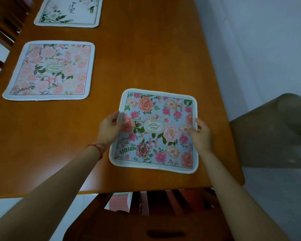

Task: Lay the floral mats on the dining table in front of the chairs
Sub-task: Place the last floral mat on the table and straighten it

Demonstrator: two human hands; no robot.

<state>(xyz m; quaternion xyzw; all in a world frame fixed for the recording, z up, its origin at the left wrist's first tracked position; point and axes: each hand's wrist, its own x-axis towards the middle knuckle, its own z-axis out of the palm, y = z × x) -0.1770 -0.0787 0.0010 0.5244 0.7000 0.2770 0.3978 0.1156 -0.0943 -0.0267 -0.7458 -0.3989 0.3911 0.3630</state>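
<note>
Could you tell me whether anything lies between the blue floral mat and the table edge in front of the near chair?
Nothing visible does. The blue floral mat already lies flat on the dining table, held at its side edges by the left hand and right hand. Only bare wood separates it from the edge above the near chair.

The blue floral mat (155,131) at five o'clock bears an oval badge reading "GARDEN", the letters stacked in pairs. The white leafy mat (68,11) at eleven o'clock carries script reading "Beautiful". The pink mat (49,70) at nine o'clock has an oval badge, its lettering too blurred to read.
</note>
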